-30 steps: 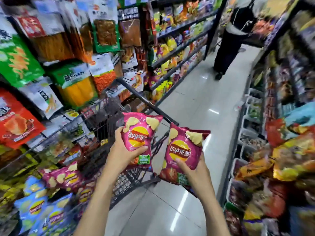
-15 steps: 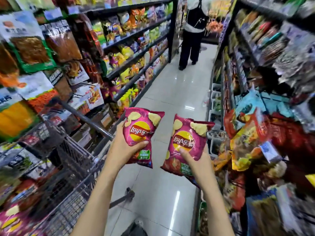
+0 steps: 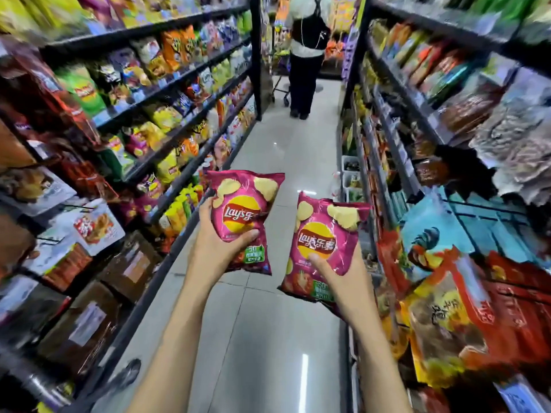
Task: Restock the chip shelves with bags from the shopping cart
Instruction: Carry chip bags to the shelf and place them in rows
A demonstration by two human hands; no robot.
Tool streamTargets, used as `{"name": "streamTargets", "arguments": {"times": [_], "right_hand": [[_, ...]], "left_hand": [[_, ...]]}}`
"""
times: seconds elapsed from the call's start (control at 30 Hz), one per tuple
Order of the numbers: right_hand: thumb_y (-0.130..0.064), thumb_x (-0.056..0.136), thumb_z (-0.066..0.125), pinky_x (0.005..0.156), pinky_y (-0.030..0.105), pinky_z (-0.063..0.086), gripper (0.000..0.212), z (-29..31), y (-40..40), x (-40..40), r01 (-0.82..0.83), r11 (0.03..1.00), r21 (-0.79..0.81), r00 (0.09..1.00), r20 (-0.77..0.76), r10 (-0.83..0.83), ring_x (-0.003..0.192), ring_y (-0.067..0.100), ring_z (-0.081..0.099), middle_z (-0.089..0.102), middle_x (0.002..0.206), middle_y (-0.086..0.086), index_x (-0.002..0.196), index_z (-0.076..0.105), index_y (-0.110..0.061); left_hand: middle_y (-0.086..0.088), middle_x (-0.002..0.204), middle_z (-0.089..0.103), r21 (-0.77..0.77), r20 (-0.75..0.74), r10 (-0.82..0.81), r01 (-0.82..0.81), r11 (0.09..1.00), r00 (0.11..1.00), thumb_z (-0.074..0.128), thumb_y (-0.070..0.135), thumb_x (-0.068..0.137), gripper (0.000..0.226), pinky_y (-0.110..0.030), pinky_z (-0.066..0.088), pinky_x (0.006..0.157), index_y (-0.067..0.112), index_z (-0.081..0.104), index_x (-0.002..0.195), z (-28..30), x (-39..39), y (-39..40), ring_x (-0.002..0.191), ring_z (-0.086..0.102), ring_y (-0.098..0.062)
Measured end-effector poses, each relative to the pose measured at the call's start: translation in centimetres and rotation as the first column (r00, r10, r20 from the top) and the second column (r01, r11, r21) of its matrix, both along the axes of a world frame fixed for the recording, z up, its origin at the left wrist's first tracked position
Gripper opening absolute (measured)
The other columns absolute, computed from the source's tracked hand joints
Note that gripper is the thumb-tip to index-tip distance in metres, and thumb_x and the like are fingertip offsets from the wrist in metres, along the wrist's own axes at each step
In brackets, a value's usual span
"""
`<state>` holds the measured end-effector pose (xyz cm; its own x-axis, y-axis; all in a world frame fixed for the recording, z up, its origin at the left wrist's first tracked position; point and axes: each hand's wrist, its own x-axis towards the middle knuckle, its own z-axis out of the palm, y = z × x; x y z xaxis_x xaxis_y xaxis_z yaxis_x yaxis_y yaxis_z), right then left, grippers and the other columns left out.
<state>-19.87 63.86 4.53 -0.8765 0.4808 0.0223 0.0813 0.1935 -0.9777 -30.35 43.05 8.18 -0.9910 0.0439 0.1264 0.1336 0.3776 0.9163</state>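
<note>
Bright, even store light falls from overhead. The glossy floor throws back white streaks of glare along the aisle. The shelves smear with motion blur toward the left and right edges and bow outward from wide-angle distortion. The middle is sharper; shadows are soft and faint.

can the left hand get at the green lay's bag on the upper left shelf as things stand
Probably not yet. The left hand already grips a pink foil Lay's chip bag, so its fingers are occupied, and the green foil Lay's bag sits well up the aisle, far beyond the outstretched arm.
</note>
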Motion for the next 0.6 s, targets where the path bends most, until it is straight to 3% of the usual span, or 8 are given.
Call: {"name": "streamTargets", "arguments": {"times": [0.17,0.33,0.4,0.5,0.6], "right_hand": [[-0.047,0.076,0.08,0.075,0.013,0.049,0.058,-0.9,2.3,-7.4,0.048,0.999,0.014,0.999,0.007,-0.048,0.093,-0.011,0.063,0.065,0.106,-0.025,0.124,0.049,-0.04],[-0.054,0.07,0.083,0.087,0.042,0.059,0.065,-1.7,3.4,-17.8,-0.016,0.999,-0.029,1.0,0.017,0.017,0.099,0.007,0.068,0.07,0.111,-0.013,0.125,0.051,-0.04],[-0.059,0.068,0.083,0.088,0.042,0.058,0.073,-1.4,3.2,-22.7,-0.063,0.997,-0.05,0.998,0.001,0.063,0.102,0.01,0.069,0.069,0.115,-0.01,0.13,0.05,-0.038],[-0.049,0.075,0.081,0.082,0.026,0.055,0.07,-0.1,2.9,-30.0,-0.137,0.991,0.005,0.99,-0.015,0.137,0.1,0.004,0.066,0.067,0.115,-0.015,0.134,0.046,-0.038],[-0.048,0.075,0.081,0.086,0.032,0.057,0.064,1.5,3.5,-38.0,-0.218,0.975,0.049,0.975,-0.044,0.22,0.099,0.003,0.066,0.067,0.112,-0.018,0.129,0.049,-0.041]], "left_hand": [[0.013,0.126,0.048,-0.006,-0.024,-0.046,0.046,0.999,0.999,0.087,0.038,0.067,0.102,-0.023,0.042,0.086,0.029,0.026,0.148,-0.6,-7.9,2.7,0.111,0.054,-0.01],[0.004,0.14,0.049,-0.035,-0.036,0.013,-0.014,0.999,0.999,0.088,0.048,0.063,0.108,-0.035,0.046,0.101,0.033,0.024,0.149,-1.1,-16.6,2.3,0.121,0.054,-0.016],[0.006,0.137,0.052,-0.014,-0.042,0.042,-0.043,0.999,0.998,0.088,0.054,0.061,0.107,-0.042,0.05,0.1,0.038,0.023,0.146,-0.9,-20.5,2.0,0.118,0.057,-0.014],[0.006,0.133,0.056,0.017,-0.048,0.052,-0.051,0.999,0.997,0.089,0.058,0.058,0.109,-0.044,0.052,0.097,0.037,0.025,0.144,-0.1,-26.9,1.9,0.114,0.06,-0.012],[0.007,0.131,0.057,0.059,-0.075,0.107,-0.103,0.993,0.991,0.089,0.059,0.055,0.111,-0.043,0.052,0.098,0.036,0.027,0.144,1.4,-33.9,2.0,0.113,0.061,-0.009]]}}
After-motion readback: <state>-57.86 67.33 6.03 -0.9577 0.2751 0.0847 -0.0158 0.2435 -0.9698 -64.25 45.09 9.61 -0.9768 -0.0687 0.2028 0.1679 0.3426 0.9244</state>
